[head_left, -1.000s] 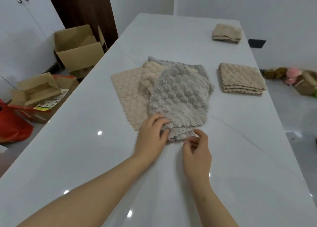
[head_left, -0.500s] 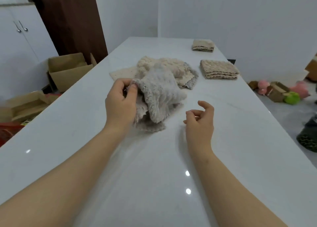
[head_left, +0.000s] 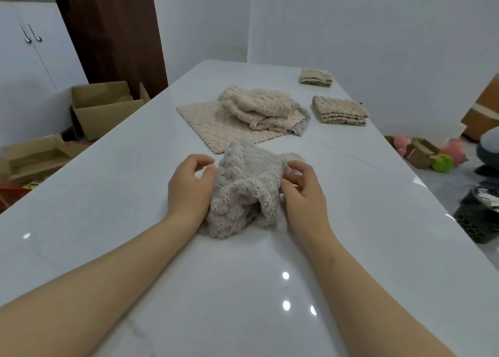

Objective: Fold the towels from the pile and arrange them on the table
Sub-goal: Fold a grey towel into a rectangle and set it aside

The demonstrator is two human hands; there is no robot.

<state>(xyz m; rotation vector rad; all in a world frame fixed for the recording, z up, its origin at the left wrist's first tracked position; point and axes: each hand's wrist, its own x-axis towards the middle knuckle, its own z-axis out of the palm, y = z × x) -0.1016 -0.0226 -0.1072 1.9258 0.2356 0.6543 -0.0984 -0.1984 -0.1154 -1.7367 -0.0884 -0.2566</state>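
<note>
Grey towel: the grey towel lies crumpled in a loose heap on the counter, right in front of the person and between the two hands. It is apart from the others, where it can be spread flat.
Left hand: the left hand sits against the heap's left side. Its fingers are loosely curled, with a gap to the thumb and nothing between them, so it seems to steady rather than grip.
Right hand: the right hand mirrors it on the right side. Its fingers curl onto the cloth's edge, but whether they pinch a fold cannot be told from here.
Why both sides: a hand at each flank suits hunting for edges or corners — a heap has to be opened out before any fold will lie true.
Pile: the pile of unfolded cream towels waits farther back, mid-counter. It is bunched on a flat cream towel, with a grey one peeking out at its right.
Folded stacks: the near stack lies just beside the pile to its right, and the far stack lies beyond it toward the wall — both along the right edge, out of the hands' way.
Progress: by the look of it, some towels are done, several remain, and this one's folding has not begun.
Floor: cardboard boxes at left and toys at right, both off the counter.
</note>
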